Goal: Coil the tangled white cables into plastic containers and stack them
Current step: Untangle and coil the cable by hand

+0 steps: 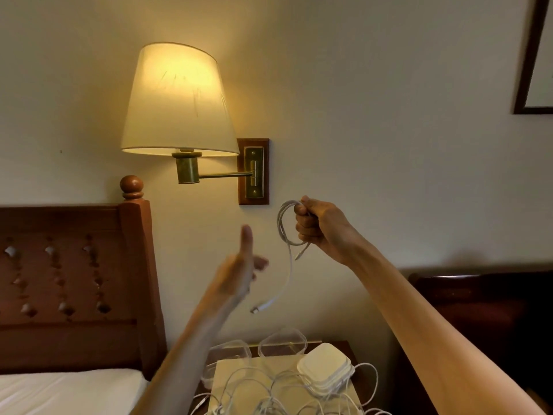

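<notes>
The right hand (321, 224) is raised in front of the wall, its fingers curled tight round a small coil of white cable (285, 224); the grip closes on the loops at their upper right, and the loose end of the same cable hangs down from the coil to a connector (255, 310) in the air, touching nothing. The left hand (239, 271) is lifted just left of that hanging end, blurred, its grip spread with thumb up and fingers relaxed, holding nothing. Below, on the small wooden surface (344, 347) beside the bed, lie the tangled white cables (269, 393), two clear plastic containers (282, 342) and a stack of white lids (326, 369).
</notes>
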The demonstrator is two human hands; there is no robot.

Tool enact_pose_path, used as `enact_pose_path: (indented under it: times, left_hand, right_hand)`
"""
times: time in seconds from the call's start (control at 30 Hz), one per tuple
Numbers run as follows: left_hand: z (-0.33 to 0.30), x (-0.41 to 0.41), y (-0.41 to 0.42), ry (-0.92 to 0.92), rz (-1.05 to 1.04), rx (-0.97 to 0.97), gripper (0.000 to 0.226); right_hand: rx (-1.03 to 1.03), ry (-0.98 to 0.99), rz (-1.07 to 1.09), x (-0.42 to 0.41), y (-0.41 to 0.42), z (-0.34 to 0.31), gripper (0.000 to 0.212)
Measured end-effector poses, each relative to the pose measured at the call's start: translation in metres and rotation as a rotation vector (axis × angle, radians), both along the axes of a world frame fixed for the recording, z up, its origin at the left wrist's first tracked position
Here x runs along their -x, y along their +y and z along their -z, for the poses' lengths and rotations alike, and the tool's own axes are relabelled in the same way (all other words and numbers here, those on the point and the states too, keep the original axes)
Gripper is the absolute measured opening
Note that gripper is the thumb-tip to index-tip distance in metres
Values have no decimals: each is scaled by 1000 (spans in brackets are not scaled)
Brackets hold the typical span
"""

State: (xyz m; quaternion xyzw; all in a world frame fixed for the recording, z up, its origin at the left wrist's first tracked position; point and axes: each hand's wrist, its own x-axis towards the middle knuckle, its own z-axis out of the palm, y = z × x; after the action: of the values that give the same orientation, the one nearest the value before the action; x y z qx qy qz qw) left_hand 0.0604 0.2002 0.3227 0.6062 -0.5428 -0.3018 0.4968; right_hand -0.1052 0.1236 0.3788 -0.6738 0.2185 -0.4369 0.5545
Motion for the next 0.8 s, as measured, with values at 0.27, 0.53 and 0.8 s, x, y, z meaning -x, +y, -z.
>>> enact_pose_path:
  times: [0.27, 0.53, 0.8]
  left_hand:
    - [-37, 19, -18, 335, 164, 321, 44]
    - [-27, 27, -21, 258, 215, 221, 39]
    - [-25, 33, -29, 200, -23, 357, 37]
  right_hand:
    - [16, 46, -64, -3, 14, 3, 42]
    - [-24, 99, 83, -5, 19, 17, 39]
    - [345, 289, 470, 6, 12, 38, 15]
